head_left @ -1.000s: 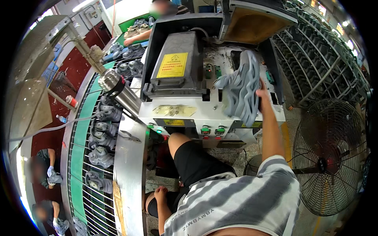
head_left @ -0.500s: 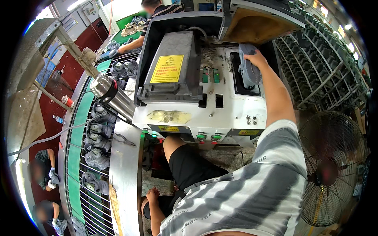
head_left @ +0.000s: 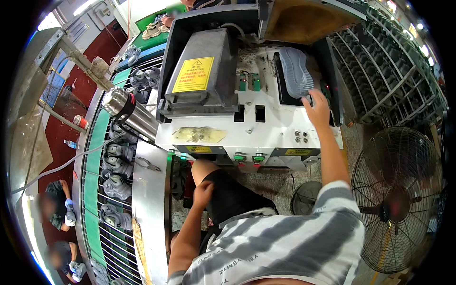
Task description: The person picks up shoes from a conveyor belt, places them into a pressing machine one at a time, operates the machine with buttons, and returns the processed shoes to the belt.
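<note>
Dark-red floor (head_left: 59, 164) at left; speckled grey floor (head_left: 274, 186) at centre. White wall (head_left: 91, 24) at upper left, strip light (head_left: 85, 6) near it. More bright lights (head_left: 424, 50) at upper right. Large metal rack (head_left: 380, 78), filled with rows of dark shapes, along right side; big caged fan (head_left: 397, 204) nearer. Bare steel desk top (head_left: 152, 194) beside roller conveyor (head_left: 116, 247) with green strip (head_left: 92, 190).
</note>
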Available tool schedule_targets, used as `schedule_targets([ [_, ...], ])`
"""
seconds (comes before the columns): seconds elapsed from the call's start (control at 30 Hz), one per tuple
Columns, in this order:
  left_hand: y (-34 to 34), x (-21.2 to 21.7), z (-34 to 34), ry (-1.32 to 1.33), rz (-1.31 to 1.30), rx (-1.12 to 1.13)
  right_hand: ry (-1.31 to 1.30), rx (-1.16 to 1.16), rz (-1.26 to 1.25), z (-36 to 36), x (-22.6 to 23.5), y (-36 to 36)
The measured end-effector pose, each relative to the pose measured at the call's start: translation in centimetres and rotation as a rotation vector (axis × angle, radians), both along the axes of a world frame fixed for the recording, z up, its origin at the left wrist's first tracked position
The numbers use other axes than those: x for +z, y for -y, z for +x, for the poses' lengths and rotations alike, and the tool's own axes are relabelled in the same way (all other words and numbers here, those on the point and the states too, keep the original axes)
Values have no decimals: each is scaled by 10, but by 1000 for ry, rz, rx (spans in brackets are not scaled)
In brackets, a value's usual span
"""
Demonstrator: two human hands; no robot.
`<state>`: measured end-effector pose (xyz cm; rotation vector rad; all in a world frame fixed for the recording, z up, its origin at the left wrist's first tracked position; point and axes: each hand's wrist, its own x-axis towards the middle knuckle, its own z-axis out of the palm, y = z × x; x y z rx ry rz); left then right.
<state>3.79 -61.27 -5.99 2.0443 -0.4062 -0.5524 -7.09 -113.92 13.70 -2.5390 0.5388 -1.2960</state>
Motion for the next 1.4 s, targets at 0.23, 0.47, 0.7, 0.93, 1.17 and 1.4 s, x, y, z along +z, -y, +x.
schedule_targets([
  [0.23, 196, 47, -35, 270, -101, -637, 838, -622, 1198, -164, -149, -66],
  [0.47, 157, 42, -13, 218, -113, -508, 539, -382, 1106, -178, -180, -83],
  [0.7, -76, 11, 39, 346, 83, 539, 127, 596, 316, 21, -68, -266],
  [0.93, -276, 10, -29, 207, 726, 1222, -22, 101, 102, 304, 1, -227],
  [1.17, -308, -19, -81, 478, 654, 1185, -738, -239, 536, 417, 48, -197],
  [1.4, -304, -13, -78, 507, 643, 1193, -438, -378, 425, 359, 62, -257],
])
